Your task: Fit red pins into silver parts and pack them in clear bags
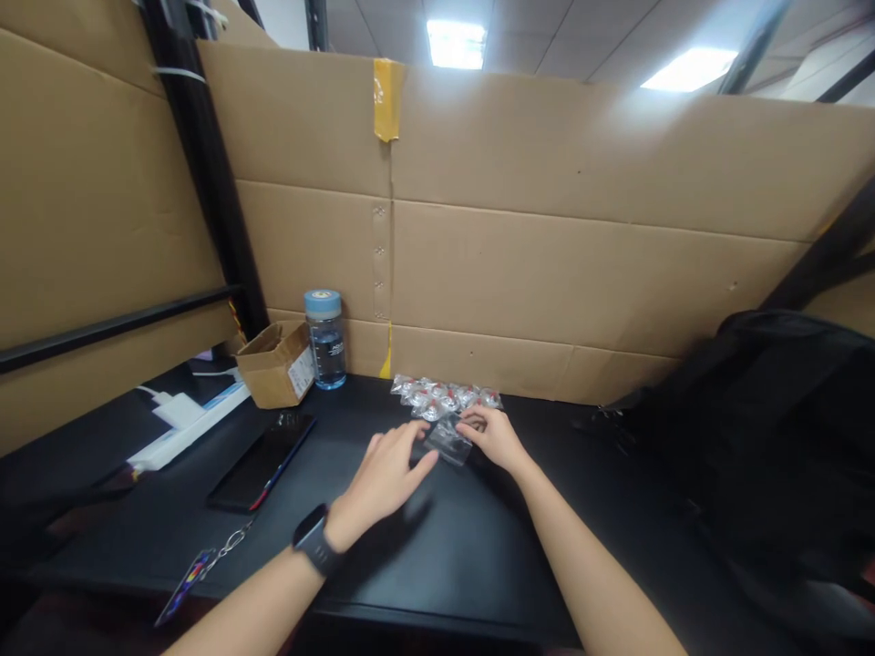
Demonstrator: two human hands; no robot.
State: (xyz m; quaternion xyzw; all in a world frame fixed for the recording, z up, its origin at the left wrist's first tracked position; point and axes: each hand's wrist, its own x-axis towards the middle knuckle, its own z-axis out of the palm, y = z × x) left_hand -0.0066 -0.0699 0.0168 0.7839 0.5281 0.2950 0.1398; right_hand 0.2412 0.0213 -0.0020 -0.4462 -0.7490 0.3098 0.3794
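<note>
On black tabletop: clear packets, phone, bottle, carton, power strip.

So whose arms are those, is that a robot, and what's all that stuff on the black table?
No robot here! These are a person's bare arms, seen from a camera worn on that person's head, looking forward and down. The left hand, with a dark watch on its wrist, is open. The right hand seems to pinch a clear plastic bag. Just behind are small shiny packets. On the black table, towards the left, are a phone, a white power strip, a small cardboard box and a bottle with a blue lid. What's inside the packets is too small to tell.
</note>
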